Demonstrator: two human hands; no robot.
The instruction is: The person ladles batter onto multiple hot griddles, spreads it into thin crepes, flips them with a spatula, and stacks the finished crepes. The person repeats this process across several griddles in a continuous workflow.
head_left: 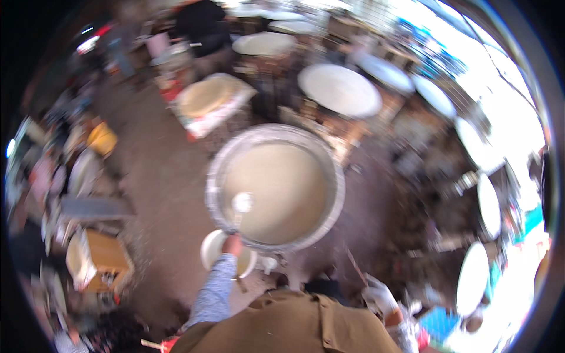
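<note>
A wide metal pot (pixel 213 176) filled with pale, creamy liquid (pixel 288 188) stands in front of me. My left hand (pixel 233 245) is closed around the handle of a ladle (pixel 242 203); its round white head is over the liquid near the pot's left side. Below that hand, close against the pot, is a white bucket (pixel 210 250), partly covered by my forearm. Low on the right, my right hand (pixel 381 297), which looks white as if gloved or wrapped, is closed on a thin stick (pixel 355 264) slanting toward the pot. Motion blurs the finer detail.
Beyond the pot, a tray with a round tan sheet (pixel 206 97) rests on a stand. Large round white pans (pixel 339 90) curve along the back and right side. At left are a cardboard box (pixel 106 259), a grey bench (pixel 97 207) and a yellow container (pixel 102 139). Brown floor surrounds the pot.
</note>
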